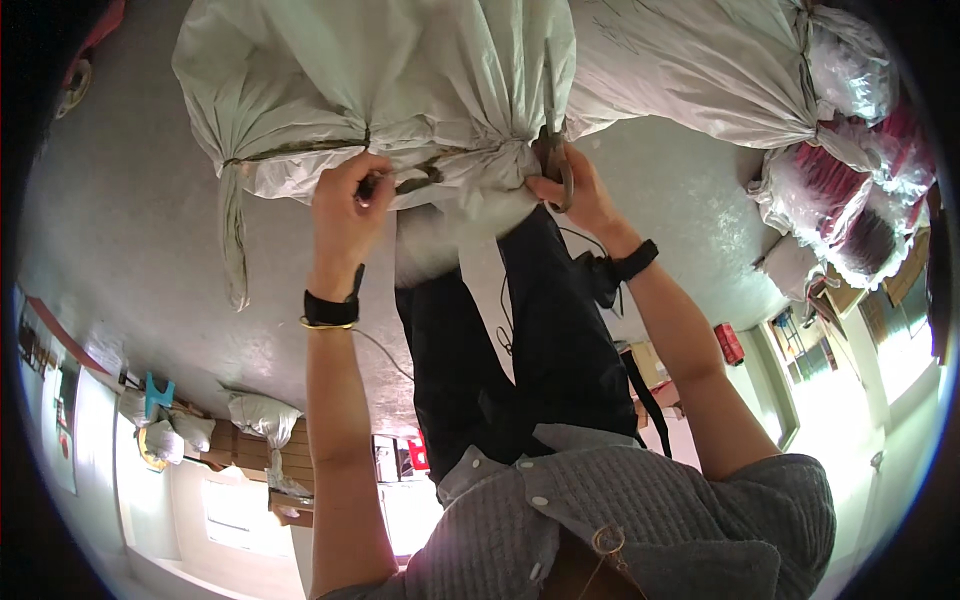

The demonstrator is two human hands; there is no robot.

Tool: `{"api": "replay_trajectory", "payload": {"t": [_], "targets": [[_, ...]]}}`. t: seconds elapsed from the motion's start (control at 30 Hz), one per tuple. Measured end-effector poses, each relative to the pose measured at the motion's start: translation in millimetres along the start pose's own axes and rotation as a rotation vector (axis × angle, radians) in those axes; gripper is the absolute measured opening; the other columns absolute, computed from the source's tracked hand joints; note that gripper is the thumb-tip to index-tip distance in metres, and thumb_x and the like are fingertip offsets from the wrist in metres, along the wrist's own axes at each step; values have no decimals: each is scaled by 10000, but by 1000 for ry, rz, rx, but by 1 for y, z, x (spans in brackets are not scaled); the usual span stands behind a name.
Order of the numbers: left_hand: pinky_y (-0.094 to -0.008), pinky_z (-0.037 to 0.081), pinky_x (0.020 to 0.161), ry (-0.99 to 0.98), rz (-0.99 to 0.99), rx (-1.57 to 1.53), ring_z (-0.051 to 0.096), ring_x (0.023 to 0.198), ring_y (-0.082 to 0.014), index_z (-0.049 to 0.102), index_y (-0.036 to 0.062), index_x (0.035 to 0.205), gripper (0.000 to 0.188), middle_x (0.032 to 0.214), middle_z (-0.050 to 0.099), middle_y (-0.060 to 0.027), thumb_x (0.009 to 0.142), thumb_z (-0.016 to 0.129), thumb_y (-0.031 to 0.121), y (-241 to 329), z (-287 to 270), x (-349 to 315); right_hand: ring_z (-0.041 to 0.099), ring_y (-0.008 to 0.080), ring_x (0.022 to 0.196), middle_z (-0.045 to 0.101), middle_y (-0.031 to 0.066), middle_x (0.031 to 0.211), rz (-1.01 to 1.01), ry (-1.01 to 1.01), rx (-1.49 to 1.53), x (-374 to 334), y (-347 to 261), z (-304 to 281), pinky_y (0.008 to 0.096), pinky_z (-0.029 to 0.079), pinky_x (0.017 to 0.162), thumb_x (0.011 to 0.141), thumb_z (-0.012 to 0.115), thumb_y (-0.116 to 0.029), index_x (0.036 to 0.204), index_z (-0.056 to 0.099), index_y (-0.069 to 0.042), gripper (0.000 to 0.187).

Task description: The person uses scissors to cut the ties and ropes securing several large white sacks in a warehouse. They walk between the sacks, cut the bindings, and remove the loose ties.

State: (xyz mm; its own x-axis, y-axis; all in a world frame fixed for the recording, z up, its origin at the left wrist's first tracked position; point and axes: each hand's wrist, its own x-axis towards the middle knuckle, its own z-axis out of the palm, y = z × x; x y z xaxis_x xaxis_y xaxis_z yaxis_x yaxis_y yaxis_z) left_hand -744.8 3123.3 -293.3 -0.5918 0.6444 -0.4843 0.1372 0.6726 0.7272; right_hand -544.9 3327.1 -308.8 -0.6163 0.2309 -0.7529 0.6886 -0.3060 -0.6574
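Note:
A large white sack (370,70) lies in front of me, its gathered mouth facing me. Dark cord (300,150) runs along the gathers and ties bunches of the cloth. My left hand (350,205) is closed at the sack's edge, pinching a dark strip of the cord; a loose piece sticks out to its right. My right hand (590,200) grips scissors (553,165) by their dark handles. Their blades point away from me, against the sack's right side. Fingers of the right hand also lie close to the bunched cloth, and I cannot tell whether they hold it.
A second white sack (690,65) adjoins on the right, tied at its end. Beyond it are clear plastic bags (850,200) with dark red contents. The grey floor (130,200) spreads around. Smaller white sacks (265,415) and a blue stool (157,393) stand behind me on the left.

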Motion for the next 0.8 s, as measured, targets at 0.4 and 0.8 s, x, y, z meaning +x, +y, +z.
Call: {"api": "replay_trajectory", "payload": {"t": [0.4, 0.8], "targets": [[-423, 400, 859, -184, 219, 309, 582, 933, -244, 535, 44, 1148, 422, 1066, 594, -104, 733, 572, 113, 41, 70, -19, 550, 111, 781, 572, 36, 883, -52, -38, 432, -23, 3, -4, 247, 428, 641, 808, 656, -164, 1054, 559, -44, 291], [-252, 464, 698, -156, 109, -319, 611, 724, -135, 665, 67, 947, 159, 816, 662, -21, 807, 671, 142, 74, 74, -51, 545, 69, 668, 593, 25, 801, 83, 161, 298, -7, -30, 12, 206, 459, 591, 803, 695, -205, 935, 570, 0, 274]]}}
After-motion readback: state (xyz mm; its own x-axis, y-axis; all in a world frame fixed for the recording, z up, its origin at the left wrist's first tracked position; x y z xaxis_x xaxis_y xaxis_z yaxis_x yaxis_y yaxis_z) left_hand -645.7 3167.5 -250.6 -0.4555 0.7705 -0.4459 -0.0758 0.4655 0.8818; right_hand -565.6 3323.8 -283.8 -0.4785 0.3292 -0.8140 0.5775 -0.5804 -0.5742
